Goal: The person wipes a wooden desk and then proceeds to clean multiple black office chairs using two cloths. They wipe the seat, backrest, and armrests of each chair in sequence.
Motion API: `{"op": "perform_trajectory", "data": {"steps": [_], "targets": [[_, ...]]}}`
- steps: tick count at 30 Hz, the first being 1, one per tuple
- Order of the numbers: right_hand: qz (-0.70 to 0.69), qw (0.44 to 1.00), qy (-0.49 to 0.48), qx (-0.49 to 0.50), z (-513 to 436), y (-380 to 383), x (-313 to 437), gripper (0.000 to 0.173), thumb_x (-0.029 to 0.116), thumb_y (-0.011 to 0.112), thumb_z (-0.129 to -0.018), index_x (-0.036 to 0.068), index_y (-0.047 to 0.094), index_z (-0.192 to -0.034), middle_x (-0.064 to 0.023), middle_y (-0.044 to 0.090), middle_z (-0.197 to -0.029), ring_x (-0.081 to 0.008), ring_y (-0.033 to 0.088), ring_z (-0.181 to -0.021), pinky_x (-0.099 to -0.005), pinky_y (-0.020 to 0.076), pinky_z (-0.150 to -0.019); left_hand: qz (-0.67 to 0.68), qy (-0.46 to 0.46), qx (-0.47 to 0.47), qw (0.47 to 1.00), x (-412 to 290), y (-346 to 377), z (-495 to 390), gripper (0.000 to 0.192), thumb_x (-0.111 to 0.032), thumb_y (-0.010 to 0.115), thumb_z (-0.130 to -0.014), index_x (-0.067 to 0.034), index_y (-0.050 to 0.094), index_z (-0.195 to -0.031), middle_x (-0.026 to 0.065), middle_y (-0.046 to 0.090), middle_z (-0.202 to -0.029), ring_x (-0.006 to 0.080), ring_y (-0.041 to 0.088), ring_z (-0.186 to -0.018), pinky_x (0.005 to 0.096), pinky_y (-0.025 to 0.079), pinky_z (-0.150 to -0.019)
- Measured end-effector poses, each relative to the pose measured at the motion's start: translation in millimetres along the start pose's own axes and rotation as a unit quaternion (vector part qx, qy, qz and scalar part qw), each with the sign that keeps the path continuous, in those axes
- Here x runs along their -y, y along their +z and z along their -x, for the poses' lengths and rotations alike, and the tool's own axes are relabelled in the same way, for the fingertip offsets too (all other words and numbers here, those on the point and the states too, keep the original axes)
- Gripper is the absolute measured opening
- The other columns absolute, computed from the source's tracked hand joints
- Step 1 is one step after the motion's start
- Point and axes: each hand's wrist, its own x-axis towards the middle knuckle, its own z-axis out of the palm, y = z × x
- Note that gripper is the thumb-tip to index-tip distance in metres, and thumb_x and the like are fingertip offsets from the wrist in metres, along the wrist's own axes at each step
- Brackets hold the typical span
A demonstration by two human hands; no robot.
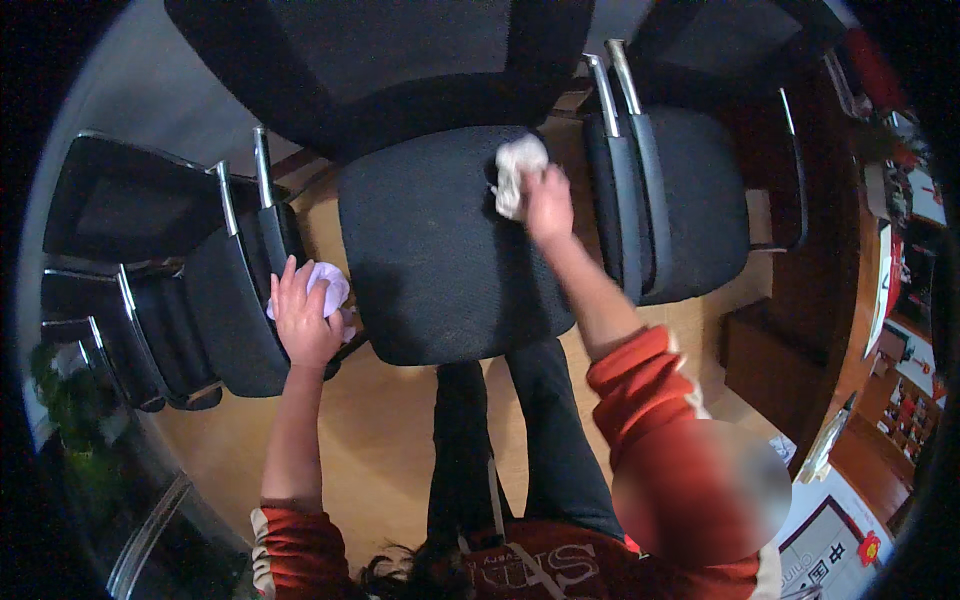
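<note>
Directly before me stands an office chair with a black fabric seat (435, 240) and a black backrest (405, 52). My right hand (550, 201) grips a crumpled white cloth (517, 169) on the seat's upper right part. Over the chair's left armrest (279, 232), my left hand (304, 315) holds a bunched lavender cloth (328, 289). The fingers are spread on the armrest, and part of that cloth hangs beside the seat. How firmly the left fingers close on it is partly hidden.
Another black chair (694, 202) stands close on the right, its armrest beside mine. More black chairs (225, 300) line the left. A wooden desk (787, 352) rises at the right, and a glass surface (112, 480) lies lower left. The floor (375, 435) is light wood.
</note>
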Motion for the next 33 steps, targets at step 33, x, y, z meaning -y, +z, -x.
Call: {"op": "perform_trajectory", "data": {"steps": [33], "targets": [[0.057, 0.993, -0.099, -0.027, -2.7, -139.7, -26.1, 0.032, 0.014, 0.054, -0.101, 0.004, 0.054, -0.131, -0.0239, 0.039, -0.156, -0.0444, 0.036, -0.146, -0.0485, 0.0364, -0.119, -0.003, -0.030, 0.021, 0.999, 3.3, 4.4, -1.4, 0.038, -0.004, 0.076, -0.067, -0.003, 0.067, -0.104, 0.0163, 0.057, -0.134, 0.0389, 0.044, -0.142, 0.0589, 0.032, -0.120]]}}
